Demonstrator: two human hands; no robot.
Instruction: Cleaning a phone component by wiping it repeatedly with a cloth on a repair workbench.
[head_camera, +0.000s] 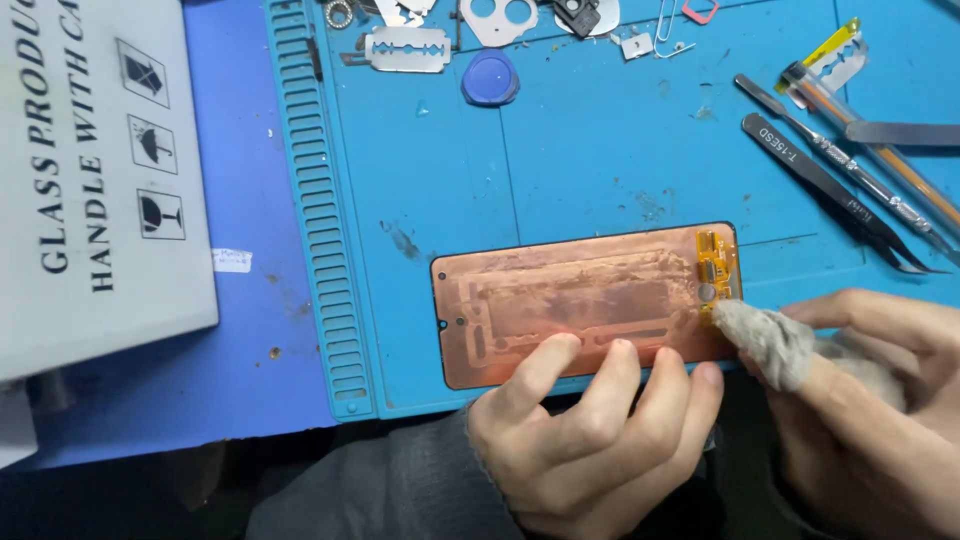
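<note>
A: From the head camera, where does the copper-backed screen panel (590, 305) lie?

B: Flat on the blue work mat (560, 170), near the mat's front edge. Its long axis runs left to right across the view, tilted slightly so the right end sits higher. The end with the orange flex connector (712, 262) points right; the notched end points left, toward the mat's ribbed strip.

A: And the hands?

B: The left hand (590, 440) comes up from below the panel, three fingertips (557, 350) pressed on its near long edge, fingers bent but not closed around anything (it pins rather than grips). The right hand (880, 400) is at the panel's right end, a finger wrapped in a grey cloth (765, 340), the cloth's tip touching the panel just below the flex connector. The hand is closed on the cloth; how tightly, I cannot tell.

A: What else sits around the panel?

B: Beyond it, at the mat's far edge, a razor blade (407, 49) and a round blue pick (490, 78). Up and to the right of the panel, black tweezers (840, 195) and a metal spudger (850, 170) lie diagonally. Well left of the panel, off the mat, a grey cardboard box (95, 180) with printed handling symbols.
</note>
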